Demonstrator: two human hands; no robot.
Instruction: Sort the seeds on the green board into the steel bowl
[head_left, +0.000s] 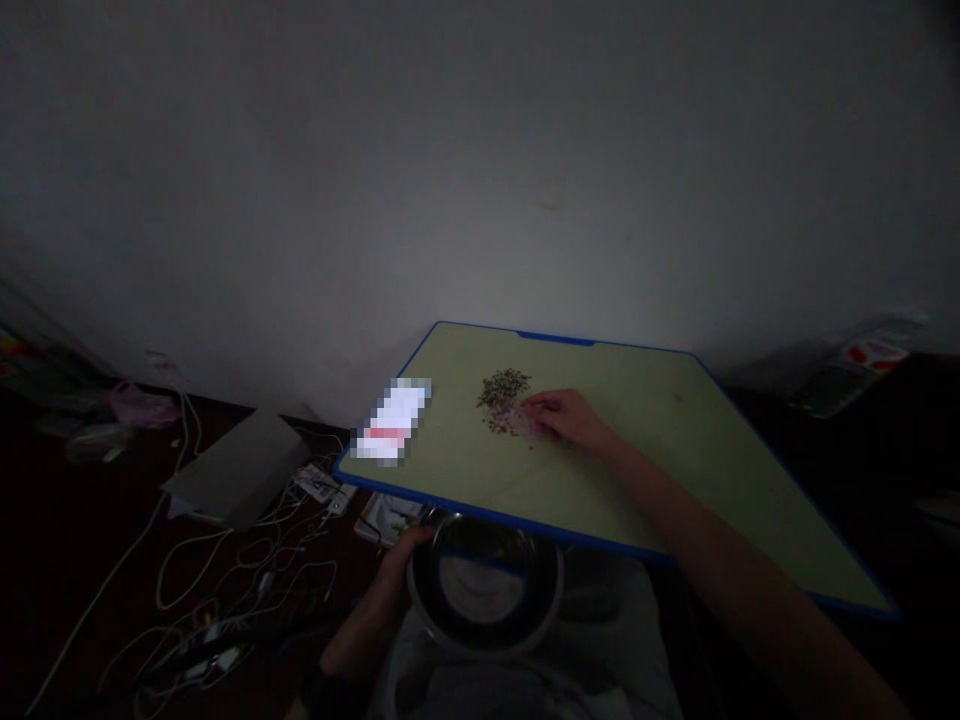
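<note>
A low green table [660, 440] with a blue rim stands against a pale wall. A small heap of dark mixed grains or beads [504, 392] lies on its far middle. My right hand [564, 416] reaches over the table and rests at the heap's near right side, fingers curled down on the grains. My left hand [401, 562] grips the left rim of a round metal bowl [486, 592] held below the table's near edge, over my lap.
A blurred white rectangle [391, 422] lies on the table's left corner. On the dark floor to the left are tangled white cables [225, 580], a flat grey board [240, 465] and small clutter. The room is dim.
</note>
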